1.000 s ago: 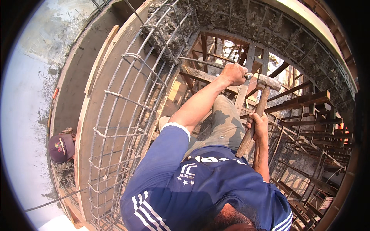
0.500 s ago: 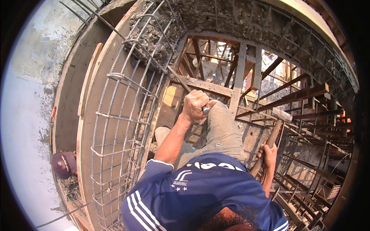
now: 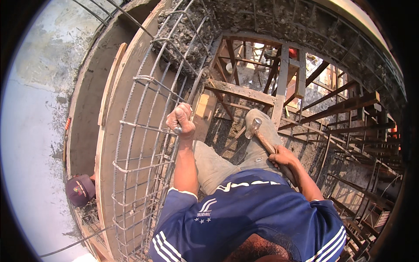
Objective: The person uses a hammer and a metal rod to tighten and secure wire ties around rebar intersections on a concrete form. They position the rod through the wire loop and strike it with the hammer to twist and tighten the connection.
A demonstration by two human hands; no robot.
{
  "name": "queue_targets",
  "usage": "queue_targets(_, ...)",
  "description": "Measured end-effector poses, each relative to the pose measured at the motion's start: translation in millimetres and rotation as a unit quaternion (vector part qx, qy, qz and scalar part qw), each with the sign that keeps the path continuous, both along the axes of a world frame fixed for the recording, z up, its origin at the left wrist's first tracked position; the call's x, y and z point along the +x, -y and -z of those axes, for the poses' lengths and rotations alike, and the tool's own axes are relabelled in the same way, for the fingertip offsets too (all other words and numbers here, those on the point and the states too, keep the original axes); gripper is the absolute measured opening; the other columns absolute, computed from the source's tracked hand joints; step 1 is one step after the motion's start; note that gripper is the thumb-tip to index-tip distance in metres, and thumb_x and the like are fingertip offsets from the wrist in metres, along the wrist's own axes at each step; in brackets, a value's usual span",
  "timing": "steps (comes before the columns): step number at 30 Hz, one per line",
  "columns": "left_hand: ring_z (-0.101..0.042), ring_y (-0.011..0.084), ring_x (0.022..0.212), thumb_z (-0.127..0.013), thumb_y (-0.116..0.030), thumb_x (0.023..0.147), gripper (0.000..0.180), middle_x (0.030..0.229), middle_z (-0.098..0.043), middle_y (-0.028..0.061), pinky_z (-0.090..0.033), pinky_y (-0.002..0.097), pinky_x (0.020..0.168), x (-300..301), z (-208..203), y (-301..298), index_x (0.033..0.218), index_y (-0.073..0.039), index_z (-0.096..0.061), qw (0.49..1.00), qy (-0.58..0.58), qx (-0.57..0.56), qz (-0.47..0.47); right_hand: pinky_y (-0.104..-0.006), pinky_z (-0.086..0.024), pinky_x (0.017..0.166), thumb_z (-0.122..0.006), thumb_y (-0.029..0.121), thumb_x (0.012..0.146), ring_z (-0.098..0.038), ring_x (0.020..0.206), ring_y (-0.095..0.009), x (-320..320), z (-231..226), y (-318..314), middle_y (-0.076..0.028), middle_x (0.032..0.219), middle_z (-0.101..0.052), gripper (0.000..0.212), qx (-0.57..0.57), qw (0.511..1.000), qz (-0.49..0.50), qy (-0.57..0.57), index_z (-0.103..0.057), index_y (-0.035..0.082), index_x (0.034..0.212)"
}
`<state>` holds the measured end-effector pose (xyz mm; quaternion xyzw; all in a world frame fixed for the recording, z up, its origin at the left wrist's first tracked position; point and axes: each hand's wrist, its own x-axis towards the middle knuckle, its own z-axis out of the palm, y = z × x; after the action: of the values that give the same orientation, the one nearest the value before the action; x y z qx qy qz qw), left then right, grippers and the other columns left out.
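My left hand [image 3: 181,120] is closed round a metal chisel [image 3: 177,130]. Its rounded butt end shows below my fist; the shaft beyond the fist is hard to make out. This hand is right at the inner bars of a steel rebar cage [image 3: 145,78], and I cannot tell whether it touches them. My right hand [image 3: 283,158] grips the wooden handle of a sledgehammer [image 3: 265,142]. The hammer's metal head [image 3: 253,127] is over my right knee, apart from the chisel. Rough, broken concrete [image 3: 185,41] surrounds the upper end of the cage.
Left of the cage runs a formwork board [image 3: 114,83]. Beyond it, a person in a dark cap [image 3: 80,191] is by the pale wall [image 3: 32,126]. A timber crosspiece [image 3: 240,92] spans the opening ahead. Wooden props and beams [image 3: 345,107] crowd the deep right side.
My left hand has moved left with the chisel, up to the cage. My right hand has swung the hammer inward to the left, from the right side to over my knee.
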<state>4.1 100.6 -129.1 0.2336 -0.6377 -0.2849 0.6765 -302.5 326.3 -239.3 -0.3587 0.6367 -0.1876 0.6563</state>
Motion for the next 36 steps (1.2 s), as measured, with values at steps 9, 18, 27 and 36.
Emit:
queue_targets(9, -0.033, 0.0110, 0.043, -0.054, -0.048, 0.103, 0.058, 0.051, -0.035, -0.0019, -0.035, 0.0303, 0.044, -11.3, -74.2, 119.8, 0.059, -0.016, -0.033, 0.979, -0.155, 0.082, -0.104, -0.0336, -0.050, 0.048, -0.066, 0.014, 0.082, -0.062, 0.052, -0.017, 4.7, -8.5, 14.3, -0.009, 0.068, -0.064, 0.020, 0.000, 0.995, -0.082, -0.060, -0.060, -0.002, 0.093)
queue_targets(18, -0.039, 0.0113, 0.050, -0.048, -0.041, 0.106, 0.058, 0.055, -0.042, 0.0007, -0.028, 0.0300, 0.046, -63.7, -70.0, 101.1, 0.062, -0.005, -0.043, 0.994, 0.017, -0.065, -0.082, -0.0329, -0.046, 0.046, -0.066, 0.012, 0.080, -0.059, 0.050, -0.016, 9.6, -12.4, 3.7, -0.008, 0.064, -0.061, 0.017, -0.005, 0.998, -0.005, -0.066, -0.058, -0.001, 0.087)
queue_targets(27, -0.051, 0.0316, 0.062, -0.065, -0.030, 0.093, 0.039, 0.063, -0.049, 0.0115, -0.041, 0.0424, 0.066, -104.7, 23.7, -11.9, 0.065, -0.006, -0.052, 0.922, 0.346, -0.148, 0.091, -0.0327, -0.046, 0.046, -0.066, 0.011, 0.082, -0.059, 0.050, -0.017, 8.7, -6.9, -2.7, -0.008, 0.065, -0.061, 0.017, -0.023, 0.997, -0.010, -0.073, -0.059, -0.002, 0.091)
queue_targets(36, -0.050, 0.0318, 0.061, -0.063, -0.028, 0.093, 0.041, 0.062, -0.046, 0.0105, -0.040, 0.0426, 0.062, -110.9, 48.1, -4.6, 0.062, -0.007, -0.048, 0.939, 0.289, -0.179, 0.054, -0.0329, -0.049, 0.047, -0.066, 0.011, 0.083, -0.061, 0.051, -0.017, 9.1, -11.0, -3.5, -0.009, 0.065, -0.062, 0.017, -0.023, 0.996, -0.009, -0.082, -0.059, -0.002, 0.091)
